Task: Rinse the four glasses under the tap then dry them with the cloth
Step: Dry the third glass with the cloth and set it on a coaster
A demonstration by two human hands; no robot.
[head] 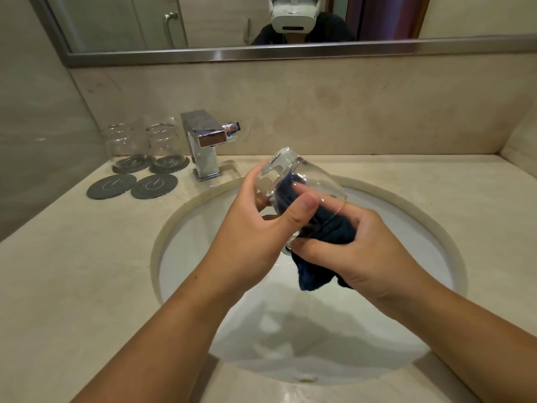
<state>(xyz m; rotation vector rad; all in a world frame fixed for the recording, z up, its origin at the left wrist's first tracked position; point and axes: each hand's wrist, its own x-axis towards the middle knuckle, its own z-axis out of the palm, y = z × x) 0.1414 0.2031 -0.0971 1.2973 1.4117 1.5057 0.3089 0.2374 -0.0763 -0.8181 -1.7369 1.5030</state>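
The glass (302, 181) is clear, round-bellied and thick at the base. It is held tilted in the air in front of the tap (205, 146) and a little to its right, over the sink (158, 242). Its base points up and back toward the tap, and its mouth points down toward the person. A dark blue cloth (328, 228) is pushed into the mouth and shows through the wall of the glass. The rest of it hangs out below in a bunch.

The left hand (250, 228) grips the glass round its belly, with the thumb on the near side and the fingers behind. The right hand (357, 245) is closed round the cloth just at the rim of the glass.

The glass is near the tap's spout but apart from it. The white bowl of the sink lies open under both hands, and its beige rim curves round well clear of them. Left of the tap, by the back wall, two more glasses (126, 146) (165, 144) stand side by side on dark round coasters. Two further coasters (112, 186) (154, 186) lie flat just in front of those. Right of the tap the pale stone table (421, 175) runs level to the corner of the wall.
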